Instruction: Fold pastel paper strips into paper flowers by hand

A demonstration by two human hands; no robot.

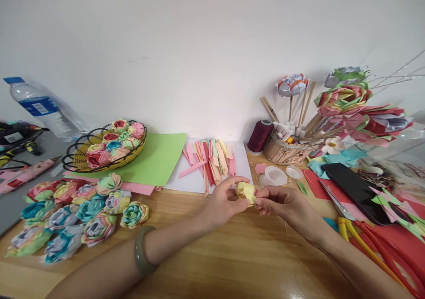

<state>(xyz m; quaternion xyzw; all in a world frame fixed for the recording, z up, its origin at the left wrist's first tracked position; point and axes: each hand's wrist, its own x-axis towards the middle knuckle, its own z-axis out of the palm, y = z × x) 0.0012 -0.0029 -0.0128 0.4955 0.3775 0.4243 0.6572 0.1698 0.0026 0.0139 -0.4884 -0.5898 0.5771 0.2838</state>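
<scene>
Above the wooden table (pixel 212 254) both hands meet on a small yellow folded paper piece (pixel 246 192). My left hand (pixel 222 201), with a ring and a green bangle on the wrist, pinches it from the left. My right hand (pixel 282 203) pinches its right edge with fingers closed. Just beyond the hands lies a pile of folded paper strips (pixel 210 159) in pink, red and peach on a white sheet.
Several paper flowers (pixel 79 215) lie at the left, more in a wire basket (pixel 106 146) on green paper (pixel 156 157). A water bottle (pixel 43 109) stands far left. Right: thread spool (pixel 260 135), woven basket of sticks (pixel 285 151), paper bouquet (pixel 352 109), phone (pixel 360 190), scissors (pixel 345 215).
</scene>
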